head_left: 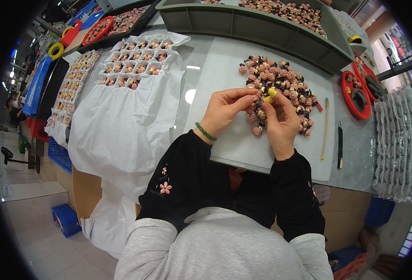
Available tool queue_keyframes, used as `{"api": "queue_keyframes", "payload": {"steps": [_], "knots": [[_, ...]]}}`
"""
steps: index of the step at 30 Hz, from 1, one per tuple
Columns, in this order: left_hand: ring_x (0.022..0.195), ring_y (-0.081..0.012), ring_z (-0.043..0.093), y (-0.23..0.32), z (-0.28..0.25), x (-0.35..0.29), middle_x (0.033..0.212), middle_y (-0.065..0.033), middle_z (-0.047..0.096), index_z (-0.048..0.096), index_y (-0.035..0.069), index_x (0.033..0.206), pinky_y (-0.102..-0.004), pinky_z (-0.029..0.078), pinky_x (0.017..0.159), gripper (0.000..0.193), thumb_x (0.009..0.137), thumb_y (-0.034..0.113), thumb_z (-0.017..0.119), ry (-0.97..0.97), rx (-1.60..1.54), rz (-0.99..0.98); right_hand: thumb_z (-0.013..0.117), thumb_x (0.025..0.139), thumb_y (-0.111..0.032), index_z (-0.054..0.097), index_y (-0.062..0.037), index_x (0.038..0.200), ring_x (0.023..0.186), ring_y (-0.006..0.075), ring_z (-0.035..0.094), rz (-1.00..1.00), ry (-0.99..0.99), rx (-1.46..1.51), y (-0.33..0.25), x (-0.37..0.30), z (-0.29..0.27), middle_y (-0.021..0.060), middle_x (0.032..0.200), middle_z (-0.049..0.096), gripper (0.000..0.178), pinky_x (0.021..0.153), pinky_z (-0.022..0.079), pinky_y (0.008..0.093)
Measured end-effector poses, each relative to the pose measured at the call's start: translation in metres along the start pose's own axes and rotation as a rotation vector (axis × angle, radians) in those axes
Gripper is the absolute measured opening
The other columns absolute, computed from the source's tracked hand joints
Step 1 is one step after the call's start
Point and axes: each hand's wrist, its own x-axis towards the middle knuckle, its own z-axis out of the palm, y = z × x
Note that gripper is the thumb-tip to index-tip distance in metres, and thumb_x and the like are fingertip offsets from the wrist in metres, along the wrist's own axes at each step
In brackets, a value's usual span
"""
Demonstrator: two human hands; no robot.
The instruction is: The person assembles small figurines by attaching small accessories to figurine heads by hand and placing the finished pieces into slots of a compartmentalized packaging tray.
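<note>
A heap of small pink-haired figurines with dark blue parts (285,77) lies on a white sheet (224,60) in front of me. Over its near left edge my left hand (224,109) pinches with thumb and forefinger, a green bracelet at the wrist. Close against it, my right hand (283,123) has its fingers drawn together, with yellow covers (272,92) on the fingertips. The fingertips of both hands nearly meet at a small pinkish piece. It blends with the heap behind, so what each hand grips is hard to make out. One loose figurine (257,130) lies beside my right hand.
Left, a compartment tray (136,63) holds figurines, with white paper (122,126) draped below. A large grey-green bin (243,25) stands behind the heap. On the right lie a thin yellow stick (325,128), a black-handled tool (340,144), red round trays (355,95) and stacked clear plastic trays (397,144).
</note>
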Motion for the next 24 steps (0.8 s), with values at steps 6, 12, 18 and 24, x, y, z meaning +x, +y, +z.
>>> {"api": "queue_keyframes", "payload": {"steps": [6, 12, 18, 24], "knots": [[0.080, -0.0100, 0.058, -0.001, 0.009, 0.007, 0.098, -0.0078, 0.061, 0.055, -0.002, 0.111, -0.0228, 0.048, 0.070, 0.026, 0.087, 0.008, 0.052, 0.020, -0.066, -0.009, 0.058, 0.079, 0.005, 0.054, 0.0021, 0.106, 0.075, 0.0093, 0.056, -0.120, 0.096, -0.123, 0.001, 0.004, -0.004, 0.0048, 0.089, 0.059, 0.028, 0.066, 0.047, 0.0204], [0.086, -0.0113, 0.057, -0.001, 0.004, 0.006, 0.104, -0.0095, 0.059, 0.051, -0.003, 0.115, -0.0231, 0.047, 0.075, 0.030, 0.088, 0.009, 0.050, 0.001, -0.073, -0.035, 0.060, 0.071, 0.008, 0.055, 0.0018, 0.095, 0.066, 0.0117, 0.056, -0.320, 0.190, -0.335, -0.015, 0.011, -0.015, 0.0084, 0.088, 0.056, 0.025, 0.060, 0.045, 0.0223], [0.087, -0.0142, 0.057, 0.001, 0.009, 0.003, 0.108, -0.0114, 0.057, 0.050, -0.003, 0.115, -0.0259, 0.047, 0.078, 0.031, 0.086, 0.005, 0.052, 0.011, -0.089, 0.042, 0.058, 0.071, 0.005, 0.056, -0.0007, 0.099, 0.086, 0.0263, 0.057, -0.355, 0.285, -0.906, -0.025, 0.019, -0.111, 0.0127, 0.096, 0.057, 0.029, 0.076, 0.045, 0.0303], [0.086, -0.0134, 0.058, 0.004, 0.009, 0.004, 0.104, -0.0103, 0.059, 0.051, -0.004, 0.114, -0.0251, 0.048, 0.077, 0.031, 0.084, 0.003, 0.054, 0.016, -0.096, 0.010, 0.064, 0.071, -0.006, 0.054, -0.0014, 0.108, 0.087, 0.0290, 0.058, 0.200, 0.219, -1.335, 0.019, -0.009, -0.230, 0.0165, 0.100, 0.057, 0.039, 0.077, 0.046, 0.0338]]}}
